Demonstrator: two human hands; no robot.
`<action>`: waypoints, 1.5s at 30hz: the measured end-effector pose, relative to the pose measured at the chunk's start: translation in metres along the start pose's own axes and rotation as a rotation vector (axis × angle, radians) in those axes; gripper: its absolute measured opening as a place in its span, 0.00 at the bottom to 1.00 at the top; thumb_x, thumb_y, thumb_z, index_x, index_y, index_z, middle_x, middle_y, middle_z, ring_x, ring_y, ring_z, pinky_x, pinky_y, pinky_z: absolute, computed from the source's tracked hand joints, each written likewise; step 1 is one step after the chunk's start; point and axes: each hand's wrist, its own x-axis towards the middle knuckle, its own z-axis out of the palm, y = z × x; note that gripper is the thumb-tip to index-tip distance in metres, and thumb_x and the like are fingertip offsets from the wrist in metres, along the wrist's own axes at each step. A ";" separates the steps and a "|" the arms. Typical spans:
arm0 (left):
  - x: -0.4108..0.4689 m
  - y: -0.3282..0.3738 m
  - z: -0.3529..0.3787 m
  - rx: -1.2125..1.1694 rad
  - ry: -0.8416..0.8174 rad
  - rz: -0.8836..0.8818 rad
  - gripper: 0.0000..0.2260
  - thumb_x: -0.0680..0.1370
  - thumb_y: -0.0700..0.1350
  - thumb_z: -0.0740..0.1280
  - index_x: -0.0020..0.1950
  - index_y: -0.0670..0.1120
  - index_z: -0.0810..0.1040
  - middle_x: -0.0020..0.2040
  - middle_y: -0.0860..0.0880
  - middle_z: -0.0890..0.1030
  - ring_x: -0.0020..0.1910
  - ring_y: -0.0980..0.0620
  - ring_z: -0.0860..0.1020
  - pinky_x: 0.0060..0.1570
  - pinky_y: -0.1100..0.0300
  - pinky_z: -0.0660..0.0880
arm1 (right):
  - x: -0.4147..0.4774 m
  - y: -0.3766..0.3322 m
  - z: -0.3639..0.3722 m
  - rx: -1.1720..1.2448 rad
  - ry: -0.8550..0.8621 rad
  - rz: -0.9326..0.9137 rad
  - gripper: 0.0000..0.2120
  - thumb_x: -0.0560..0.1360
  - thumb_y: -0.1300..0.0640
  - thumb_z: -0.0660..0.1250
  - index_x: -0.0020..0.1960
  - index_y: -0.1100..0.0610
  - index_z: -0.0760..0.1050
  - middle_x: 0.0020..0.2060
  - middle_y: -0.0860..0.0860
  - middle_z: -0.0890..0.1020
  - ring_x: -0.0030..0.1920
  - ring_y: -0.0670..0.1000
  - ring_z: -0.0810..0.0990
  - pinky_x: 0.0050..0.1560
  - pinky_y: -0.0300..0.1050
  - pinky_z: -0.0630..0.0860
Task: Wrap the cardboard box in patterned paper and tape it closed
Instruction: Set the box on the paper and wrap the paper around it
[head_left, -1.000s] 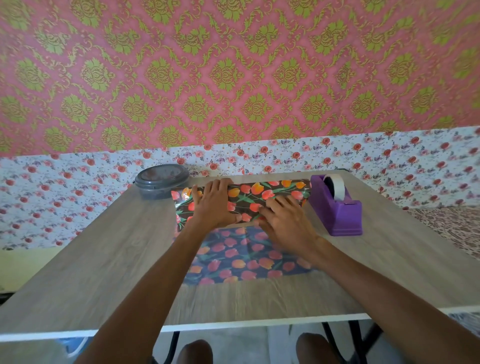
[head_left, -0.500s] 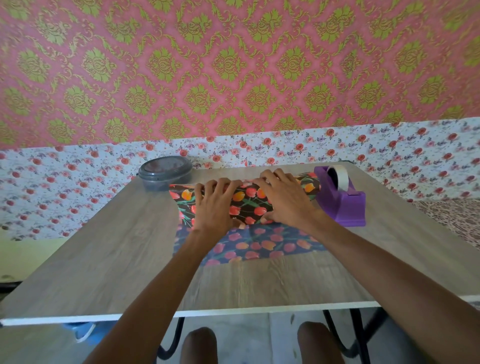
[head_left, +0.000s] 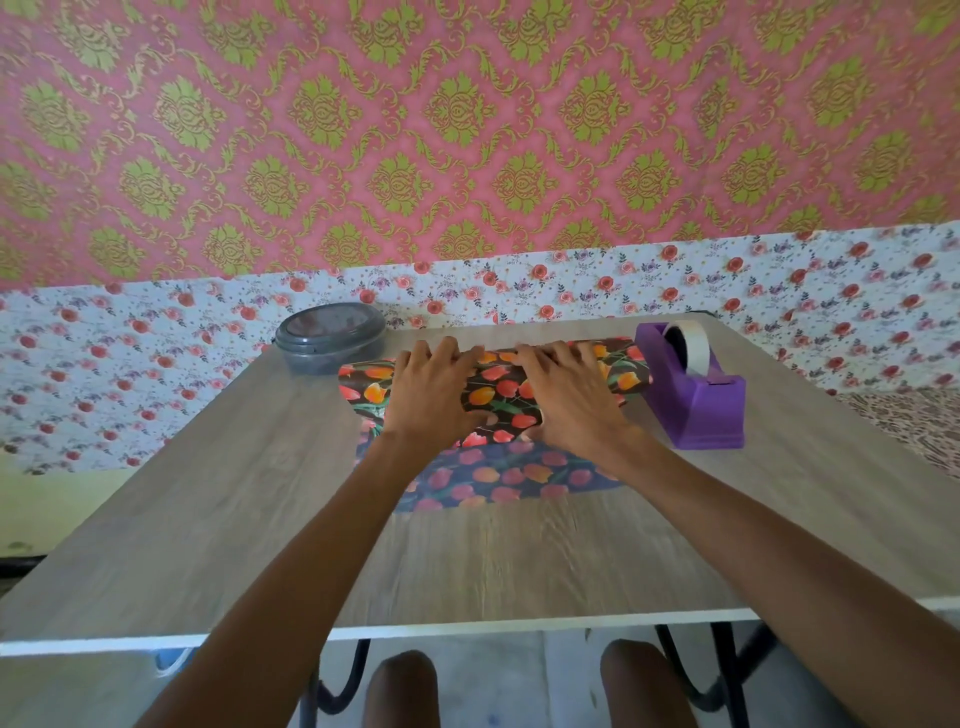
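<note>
Dark wrapping paper with red and orange tulips (head_left: 498, 389) is folded over the cardboard box at the far middle of the table; the box itself is hidden under the paper. The paper's near flap (head_left: 519, 478) lies flat on the table. My left hand (head_left: 431, 395) rests on the paper-covered box, fingers over its far edge. My right hand (head_left: 566, 400) lies beside it on the right, fingers over the same edge, thumb at the near side. A purple tape dispenser (head_left: 696, 405) with a white roll stands just right of the box.
A grey round lidded container (head_left: 330, 338) sits at the table's far left, behind the box. The wooden table (head_left: 208, 519) ends at a white front edge near me. A floral-papered wall runs close behind the table.
My right hand slid from the near side of the box up onto its top, beside the left hand. Both hands now reach over the far edge; the paper is drawn tighter over the box.
</note>
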 end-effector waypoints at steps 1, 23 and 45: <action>0.006 -0.002 -0.005 0.009 -0.038 0.012 0.39 0.69 0.70 0.68 0.75 0.54 0.65 0.64 0.48 0.72 0.61 0.43 0.70 0.64 0.47 0.68 | -0.001 -0.001 -0.001 0.002 -0.005 0.006 0.48 0.54 0.39 0.81 0.66 0.58 0.67 0.56 0.52 0.82 0.59 0.56 0.76 0.58 0.54 0.65; -0.030 0.014 -0.011 0.038 0.110 0.075 0.40 0.65 0.67 0.72 0.68 0.47 0.65 0.61 0.47 0.73 0.57 0.44 0.72 0.63 0.47 0.68 | -0.008 0.009 -0.047 -0.045 -0.061 -0.085 0.42 0.58 0.34 0.75 0.65 0.55 0.71 0.57 0.51 0.76 0.57 0.55 0.71 0.56 0.52 0.70; -0.010 0.013 -0.043 -0.008 -0.363 0.076 0.15 0.85 0.44 0.49 0.53 0.42 0.74 0.49 0.44 0.79 0.57 0.39 0.70 0.57 0.46 0.68 | -0.019 0.007 -0.060 0.129 -0.336 -0.156 0.51 0.64 0.17 0.53 0.75 0.51 0.63 0.68 0.50 0.75 0.65 0.55 0.68 0.64 0.53 0.64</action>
